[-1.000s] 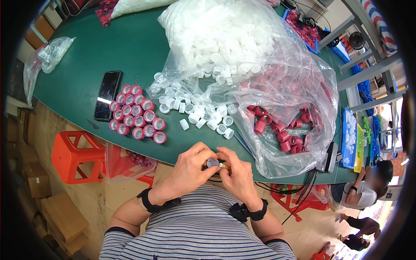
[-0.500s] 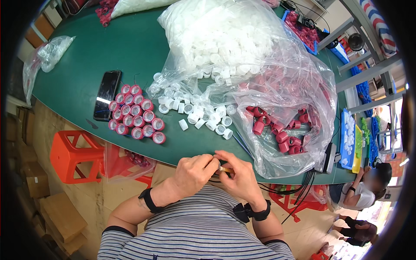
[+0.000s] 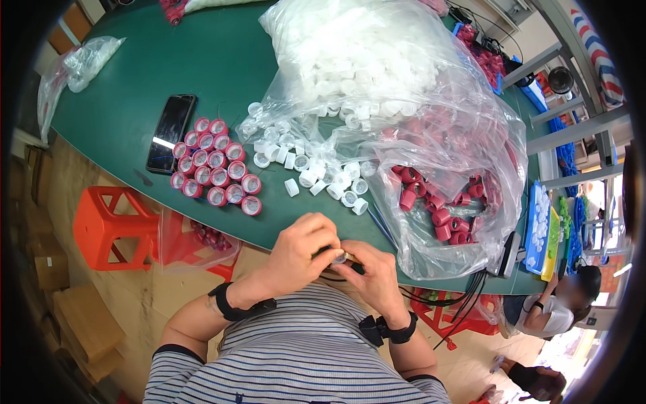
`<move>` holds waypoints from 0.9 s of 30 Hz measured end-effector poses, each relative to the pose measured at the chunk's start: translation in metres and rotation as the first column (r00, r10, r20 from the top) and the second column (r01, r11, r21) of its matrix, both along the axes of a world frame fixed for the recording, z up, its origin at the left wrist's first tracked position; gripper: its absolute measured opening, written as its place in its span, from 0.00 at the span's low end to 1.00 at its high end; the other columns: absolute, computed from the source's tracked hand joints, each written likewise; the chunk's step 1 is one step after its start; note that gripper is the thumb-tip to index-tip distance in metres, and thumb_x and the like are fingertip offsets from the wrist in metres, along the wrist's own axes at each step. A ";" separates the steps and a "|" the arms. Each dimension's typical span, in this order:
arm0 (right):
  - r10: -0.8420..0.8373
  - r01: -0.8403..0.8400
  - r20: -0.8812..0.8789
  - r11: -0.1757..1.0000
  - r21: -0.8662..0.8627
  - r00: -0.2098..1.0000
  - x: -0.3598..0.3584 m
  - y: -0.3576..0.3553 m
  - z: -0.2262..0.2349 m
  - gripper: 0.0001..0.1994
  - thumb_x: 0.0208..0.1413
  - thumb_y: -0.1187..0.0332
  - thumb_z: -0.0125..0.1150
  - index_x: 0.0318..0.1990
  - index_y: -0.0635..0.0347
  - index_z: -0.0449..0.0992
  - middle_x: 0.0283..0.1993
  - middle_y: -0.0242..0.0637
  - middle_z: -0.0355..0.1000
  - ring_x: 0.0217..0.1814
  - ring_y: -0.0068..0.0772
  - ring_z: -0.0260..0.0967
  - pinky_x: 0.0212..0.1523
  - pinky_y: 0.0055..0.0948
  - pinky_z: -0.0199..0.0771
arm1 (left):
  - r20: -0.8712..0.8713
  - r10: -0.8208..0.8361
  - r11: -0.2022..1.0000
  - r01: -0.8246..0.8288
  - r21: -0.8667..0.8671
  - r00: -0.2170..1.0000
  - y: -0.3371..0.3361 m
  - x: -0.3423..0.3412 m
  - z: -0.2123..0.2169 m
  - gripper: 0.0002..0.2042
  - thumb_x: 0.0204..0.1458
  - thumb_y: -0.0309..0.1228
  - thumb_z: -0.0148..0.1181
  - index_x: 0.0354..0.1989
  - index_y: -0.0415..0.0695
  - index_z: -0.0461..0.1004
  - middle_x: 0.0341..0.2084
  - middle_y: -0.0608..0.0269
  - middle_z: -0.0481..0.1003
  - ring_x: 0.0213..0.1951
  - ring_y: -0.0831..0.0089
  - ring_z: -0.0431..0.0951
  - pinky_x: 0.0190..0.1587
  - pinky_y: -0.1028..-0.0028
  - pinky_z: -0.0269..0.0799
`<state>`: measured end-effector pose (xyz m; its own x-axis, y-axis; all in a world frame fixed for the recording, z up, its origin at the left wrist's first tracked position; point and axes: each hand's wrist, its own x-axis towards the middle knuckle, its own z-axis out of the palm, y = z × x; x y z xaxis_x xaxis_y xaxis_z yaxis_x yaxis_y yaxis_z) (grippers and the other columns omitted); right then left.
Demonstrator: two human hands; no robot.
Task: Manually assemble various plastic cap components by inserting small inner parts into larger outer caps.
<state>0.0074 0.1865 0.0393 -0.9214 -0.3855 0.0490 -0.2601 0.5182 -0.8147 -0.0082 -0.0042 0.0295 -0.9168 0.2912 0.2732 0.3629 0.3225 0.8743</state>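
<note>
My left hand (image 3: 304,250) and my right hand (image 3: 372,271) meet at the near edge of the green table (image 3: 202,60), fingers pinched together around a small cap (image 3: 340,257) that is mostly hidden. Just beyond them lie loose white inserts (image 3: 316,172) spilling from a big clear bag of white parts (image 3: 363,60). Several finished red caps with white centres (image 3: 215,165) stand in rows to the left. A second clear bag holds plain red caps (image 3: 441,205) to the right.
A black phone (image 3: 171,132) lies left of the red caps. An orange stool (image 3: 111,225) and a bag of red caps (image 3: 202,236) sit below the table edge. Another person (image 3: 558,306) sits at lower right. Cardboard boxes (image 3: 81,323) rest on the floor.
Both hands stay pressed together at the table edge; they have shifted slightly and the fingers have re-gripped the small cap between them.
</note>
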 end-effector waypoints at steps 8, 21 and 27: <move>-0.081 0.082 0.026 0.996 -0.038 0.996 0.004 -0.005 -0.002 0.17 0.46 0.75 0.74 0.46 0.63 0.79 0.44 0.39 0.79 0.33 0.31 0.77 0.30 0.24 0.77 | 0.062 0.000 0.997 0.005 -0.076 0.998 -0.007 0.019 -0.012 0.33 0.41 0.20 0.67 0.61 0.39 0.64 0.46 0.53 0.72 0.48 0.57 0.73 0.54 0.61 0.69; -0.059 0.050 0.114 0.996 0.078 0.992 -0.006 -0.012 0.020 0.21 0.44 0.75 0.74 0.49 0.58 0.79 0.44 0.37 0.75 0.36 0.34 0.76 0.30 0.29 0.75 | -0.108 0.056 0.998 -0.052 0.044 0.993 0.007 0.015 -0.034 0.44 0.37 0.20 0.71 0.69 0.40 0.58 0.31 0.59 0.74 0.36 0.58 0.74 0.45 0.60 0.70; 0.053 -0.058 0.040 0.989 0.133 0.998 -0.010 -0.005 0.011 0.20 0.44 0.77 0.73 0.48 0.56 0.80 0.42 0.35 0.74 0.31 0.31 0.72 0.28 0.27 0.72 | -0.102 0.052 0.995 -0.043 0.090 0.993 0.007 0.014 -0.037 0.45 0.37 0.19 0.70 0.70 0.39 0.57 0.30 0.56 0.74 0.34 0.56 0.73 0.44 0.61 0.70</move>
<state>-0.0030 0.1814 0.0498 -0.8987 -0.4367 -0.0394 -0.2633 0.6094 -0.7479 0.0061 0.0028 -0.0070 -0.8942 0.2187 0.3906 0.4397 0.2657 0.8579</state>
